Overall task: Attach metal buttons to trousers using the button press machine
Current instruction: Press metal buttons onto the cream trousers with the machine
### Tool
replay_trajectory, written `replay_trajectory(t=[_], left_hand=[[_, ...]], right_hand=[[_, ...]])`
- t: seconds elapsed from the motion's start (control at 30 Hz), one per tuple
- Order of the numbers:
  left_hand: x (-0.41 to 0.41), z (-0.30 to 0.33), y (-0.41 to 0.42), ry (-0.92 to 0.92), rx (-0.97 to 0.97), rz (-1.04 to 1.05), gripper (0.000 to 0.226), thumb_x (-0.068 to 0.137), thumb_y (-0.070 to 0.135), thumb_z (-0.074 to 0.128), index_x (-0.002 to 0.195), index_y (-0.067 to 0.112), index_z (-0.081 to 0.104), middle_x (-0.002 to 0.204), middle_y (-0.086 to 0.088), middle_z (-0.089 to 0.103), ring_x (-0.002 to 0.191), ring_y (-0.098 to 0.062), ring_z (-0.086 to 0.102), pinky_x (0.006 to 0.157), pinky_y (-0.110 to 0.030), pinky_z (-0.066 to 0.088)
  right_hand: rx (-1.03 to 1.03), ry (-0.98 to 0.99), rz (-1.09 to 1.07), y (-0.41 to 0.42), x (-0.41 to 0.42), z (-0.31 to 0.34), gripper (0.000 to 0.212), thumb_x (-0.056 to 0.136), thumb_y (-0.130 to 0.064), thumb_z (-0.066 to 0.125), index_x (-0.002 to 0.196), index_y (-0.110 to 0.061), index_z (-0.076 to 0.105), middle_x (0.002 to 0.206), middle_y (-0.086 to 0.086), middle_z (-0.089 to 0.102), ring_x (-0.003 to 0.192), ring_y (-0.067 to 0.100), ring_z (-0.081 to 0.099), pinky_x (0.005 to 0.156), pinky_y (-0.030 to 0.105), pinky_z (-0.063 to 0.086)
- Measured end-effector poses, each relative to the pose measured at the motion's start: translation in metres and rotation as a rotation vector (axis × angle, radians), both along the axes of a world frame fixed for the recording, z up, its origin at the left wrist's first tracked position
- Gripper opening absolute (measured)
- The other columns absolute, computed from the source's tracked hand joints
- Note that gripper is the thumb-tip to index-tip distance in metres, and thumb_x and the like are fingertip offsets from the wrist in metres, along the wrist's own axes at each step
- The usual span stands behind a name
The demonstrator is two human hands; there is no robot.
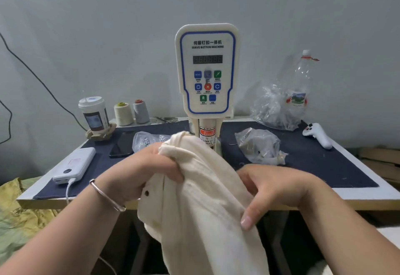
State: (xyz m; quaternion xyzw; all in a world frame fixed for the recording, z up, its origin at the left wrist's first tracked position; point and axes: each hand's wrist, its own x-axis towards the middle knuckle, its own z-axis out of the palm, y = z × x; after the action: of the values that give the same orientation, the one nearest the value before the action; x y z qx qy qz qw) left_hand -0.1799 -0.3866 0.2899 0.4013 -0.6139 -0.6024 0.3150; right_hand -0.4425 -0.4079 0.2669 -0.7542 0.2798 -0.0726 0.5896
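Cream trousers (201, 199) hang bunched in front of the table edge, held up between both hands. My left hand (147, 170) grips a bunch of the fabric near its top. My right hand (270, 190) holds the cloth from the right, thumb curled over a fold. A dark metal button (147, 193) shows on the fabric just below my left hand. The white servo button machine (206, 71) stands upright behind the trousers at the table's middle; its press area is hidden by the cloth.
The table (355, 196) carries a dark blue mat (313, 162). On the left lie a power bank (75, 164), a phone (122, 144), a cup (94, 114) and two thread cones (123, 113). Plastic bags (259, 144), a bottle (300, 84) and a white controller (318, 135) are on the right.
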Motion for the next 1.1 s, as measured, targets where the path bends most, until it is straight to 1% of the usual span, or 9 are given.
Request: replay_trajectory(t=[0.13, 0.23, 0.37, 0.5, 0.6, 0.67, 0.77, 0.9, 1.1], left_hand=[[0.011, -0.013, -0.008, 0.116, 0.102, 0.018, 0.052, 0.056, 0.011, 0.079, 0.106, 0.002, 0.073, 0.106, -0.023, 0.071, 0.09, -0.032, 0.072, 0.075, -0.039, 0.061], [0.02, -0.036, -0.017, 0.099, 0.155, 0.012, 0.053, 0.071, 0.015, 0.082, 0.12, 0.001, 0.067, 0.12, -0.028, 0.065, 0.101, -0.035, 0.067, 0.085, -0.04, 0.059], [0.025, -0.07, -0.03, 0.03, 0.202, 0.147, 0.04, 0.086, 0.034, 0.072, 0.116, 0.008, 0.071, 0.117, -0.02, 0.07, 0.102, -0.027, 0.07, 0.081, -0.032, 0.058], [0.052, -0.092, -0.032, 0.213, 0.167, 0.303, 0.051, 0.107, 0.033, 0.033, 0.137, -0.005, 0.05, 0.129, -0.023, 0.063, 0.122, -0.02, 0.061, 0.093, -0.018, 0.048], [0.057, -0.072, -0.042, 0.226, 0.308, 0.318, 0.066, 0.084, 0.037, 0.076, 0.122, -0.013, 0.058, 0.105, -0.041, 0.064, 0.094, -0.025, 0.073, 0.07, -0.021, 0.053], [0.071, -0.066, -0.051, 0.189, 0.384, 0.421, 0.059, 0.085, 0.042, 0.067, 0.121, -0.005, 0.066, 0.103, -0.031, 0.07, 0.088, -0.033, 0.074, 0.073, -0.037, 0.06], [0.083, -0.083, -0.057, -0.017, 0.349, 0.582, 0.04, 0.084, 0.035, 0.066, 0.107, 0.003, 0.073, 0.105, -0.025, 0.072, 0.085, -0.033, 0.074, 0.068, -0.035, 0.059], [0.071, -0.104, -0.078, -0.388, 0.092, 0.866, 0.024, 0.083, 0.031, 0.068, 0.079, 0.01, 0.076, 0.084, -0.01, 0.077, 0.073, -0.024, 0.067, 0.07, -0.033, 0.048], [0.048, -0.122, -0.104, -0.467, -0.042, 0.717, 0.027, 0.088, 0.026, 0.068, 0.066, 0.01, 0.062, 0.058, 0.002, 0.059, 0.06, -0.017, 0.053, 0.061, -0.031, 0.04]], right_hand=[[0.176, -0.196, -0.234, -0.021, -0.022, -0.024, 0.049, 0.056, -0.005, 0.078, 0.104, 0.002, 0.07, 0.101, 0.019, 0.071, 0.087, 0.028, 0.07, 0.075, 0.033, 0.057], [0.266, -0.295, -0.43, -0.041, -0.033, -0.036, 0.051, 0.064, -0.003, 0.076, 0.11, 0.011, 0.058, 0.1, 0.021, 0.066, 0.083, 0.028, 0.066, 0.073, 0.034, 0.056], [0.287, -0.16, -0.577, -0.053, -0.017, -0.062, 0.021, 0.075, -0.02, 0.079, 0.081, -0.011, 0.06, 0.074, 0.006, 0.064, 0.065, 0.016, 0.059, 0.059, 0.027, 0.049], [0.0, -0.053, -0.757, -0.068, -0.005, -0.074, 0.023, 0.083, -0.03, 0.074, 0.07, -0.014, 0.062, 0.06, 0.0, 0.063, 0.056, 0.012, 0.057, 0.057, 0.024, 0.049], [-0.367, 0.051, -1.206, -0.088, -0.028, -0.083, 0.017, 0.087, -0.02, 0.067, 0.073, -0.011, 0.066, 0.066, 0.003, 0.07, 0.067, 0.022, 0.066, 0.068, 0.036, 0.055], [-0.656, 0.24, -1.373, -0.101, -0.045, -0.091, 0.013, 0.089, -0.013, 0.058, 0.081, -0.015, 0.069, 0.085, 0.003, 0.071, 0.082, 0.025, 0.063, 0.07, 0.036, 0.051], [-0.765, 0.518, -1.234, -0.124, -0.051, -0.101, 0.029, 0.093, -0.007, 0.047, 0.106, -0.019, 0.071, 0.111, 0.005, 0.066, 0.1, 0.029, 0.06, 0.076, 0.037, 0.05], [-0.787, 0.818, -1.038, -0.155, -0.044, -0.106, 0.033, 0.093, -0.009, 0.044, 0.106, -0.027, 0.069, 0.109, 0.005, 0.067, 0.099, 0.03, 0.061, 0.071, 0.03, 0.044], [-0.664, 0.964, -0.978, -0.185, -0.038, -0.1, 0.019, 0.095, -0.032, 0.054, 0.109, -0.028, 0.067, 0.112, 0.004, 0.067, 0.103, 0.025, 0.063, 0.074, 0.028, 0.046]])
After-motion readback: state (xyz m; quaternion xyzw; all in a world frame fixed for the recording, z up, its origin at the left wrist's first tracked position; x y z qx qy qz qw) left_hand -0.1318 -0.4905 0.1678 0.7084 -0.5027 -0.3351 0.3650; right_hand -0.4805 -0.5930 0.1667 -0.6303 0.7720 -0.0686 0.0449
